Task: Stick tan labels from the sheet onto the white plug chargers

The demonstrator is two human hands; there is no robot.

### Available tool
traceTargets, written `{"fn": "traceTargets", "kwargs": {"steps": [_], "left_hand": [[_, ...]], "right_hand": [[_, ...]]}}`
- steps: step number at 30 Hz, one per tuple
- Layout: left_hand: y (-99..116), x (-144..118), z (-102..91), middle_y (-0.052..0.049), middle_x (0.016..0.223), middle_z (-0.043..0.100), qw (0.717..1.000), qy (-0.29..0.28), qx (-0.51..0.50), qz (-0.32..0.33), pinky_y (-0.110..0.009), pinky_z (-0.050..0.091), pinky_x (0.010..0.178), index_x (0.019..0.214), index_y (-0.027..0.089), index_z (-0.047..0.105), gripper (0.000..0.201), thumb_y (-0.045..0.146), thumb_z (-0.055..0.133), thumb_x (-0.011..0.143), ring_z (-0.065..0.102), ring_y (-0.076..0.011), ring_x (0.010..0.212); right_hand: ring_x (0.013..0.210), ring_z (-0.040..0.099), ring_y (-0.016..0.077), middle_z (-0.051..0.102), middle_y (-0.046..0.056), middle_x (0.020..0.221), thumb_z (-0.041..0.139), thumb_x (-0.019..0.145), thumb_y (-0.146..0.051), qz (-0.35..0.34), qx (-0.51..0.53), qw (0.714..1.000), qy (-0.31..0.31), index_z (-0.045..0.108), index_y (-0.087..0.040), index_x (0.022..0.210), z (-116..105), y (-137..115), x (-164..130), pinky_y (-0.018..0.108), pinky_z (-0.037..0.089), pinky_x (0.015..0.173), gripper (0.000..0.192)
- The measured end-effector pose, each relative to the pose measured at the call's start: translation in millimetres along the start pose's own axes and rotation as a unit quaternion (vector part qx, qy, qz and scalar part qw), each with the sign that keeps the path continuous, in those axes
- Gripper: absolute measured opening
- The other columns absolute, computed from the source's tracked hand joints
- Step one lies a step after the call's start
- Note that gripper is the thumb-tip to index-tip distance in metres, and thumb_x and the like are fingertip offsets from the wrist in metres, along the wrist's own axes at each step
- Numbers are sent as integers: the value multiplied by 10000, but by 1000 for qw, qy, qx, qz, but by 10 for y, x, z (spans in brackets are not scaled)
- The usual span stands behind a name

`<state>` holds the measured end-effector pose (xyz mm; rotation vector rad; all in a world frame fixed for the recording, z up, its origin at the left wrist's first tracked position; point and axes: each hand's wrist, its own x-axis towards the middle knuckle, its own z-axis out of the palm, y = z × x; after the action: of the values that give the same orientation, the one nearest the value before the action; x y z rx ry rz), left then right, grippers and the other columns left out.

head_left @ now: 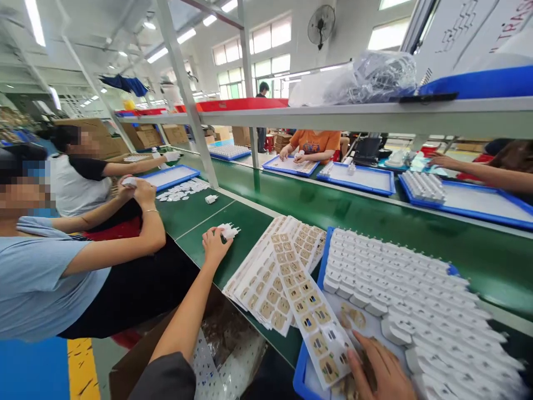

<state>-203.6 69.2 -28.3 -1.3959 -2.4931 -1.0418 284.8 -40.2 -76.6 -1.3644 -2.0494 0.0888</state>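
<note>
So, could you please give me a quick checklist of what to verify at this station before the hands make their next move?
1. Left hand on the white plug on the green belt: ok, fingertips touch it.
2. Right hand on the sticker sheet: ok, it rests at the sheet's near end.
3. Plug seated flat on the belt: cannot tell, partly hidden by fingers.
4. Blue tray stocked: ok, rows of white plugs fill it.
5. Spare sheets within reach: ok, fanned beside the tray.
6. Neighbour's hands apart from the plug: ok.
</note>
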Motion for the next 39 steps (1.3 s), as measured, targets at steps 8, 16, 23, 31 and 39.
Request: {"fn": "traceTargets", "kwargs": {"steps": [8, 16, 23, 31, 39], "left_hand": [[884, -665, -121, -70, 1251, 688, 938, -189, -135, 256, -427, 433, 1116, 1160, 231, 663, 266, 327, 607, 918, 587, -259, 1226], [1639, -1523, -240, -84, 1423, 623, 744, -361, -189, 530, -468, 439, 1160, 1279, 260, 656, 316, 309, 607, 970, 551, -270, 1353], [1326, -1610, -72, -117, 1608, 417, 777, -379, -99, 493, -517, 395, 1196, 1469, 267, 520, 466, 399, 507, 1022, 441, -312, 1463], [1261, -1707, -22, -107, 1617, 406, 811, -374, -65, 445, -550, 353, 1212, 1525, 261, 435, 501, 412, 428, 1047, 395, -304, 1492], [1226, -1754, -9, -99, 1628, 386, 815, -378, -65, 433, -551, 318, 1230, 1547, 261, 396, 522, 435, 388, 1055, 378, -295, 1502]], "right_hand": [[894, 719, 286, 765, 85, 1053, 549, 950, -348, 126, 124, 984, -36, 701, -262, 1201, -262, -595, 115, 502, 590, 817, 306], [868, 712, 228, 744, 75, 1041, 547, 978, -296, 152, 180, 972, -15, 679, -242, 1214, -429, -682, 176, 382, 600, 778, 275], [1106, 695, 248, 641, 113, 1335, 580, 964, -242, 72, 189, 978, -46, 693, -248, 1168, -257, -866, 197, 381, 594, 908, 233], [1355, 488, 395, 638, 112, 1392, 644, 930, -231, 9, -4, 1000, -25, 724, -248, 1135, 12, -1055, 172, 610, 421, 1062, 221], [1220, 578, 302, 724, 86, 1226, 599, 951, -202, 1, 32, 999, -33, 705, -228, 1120, 43, -1084, 181, 500, 432, 1040, 201]]}}
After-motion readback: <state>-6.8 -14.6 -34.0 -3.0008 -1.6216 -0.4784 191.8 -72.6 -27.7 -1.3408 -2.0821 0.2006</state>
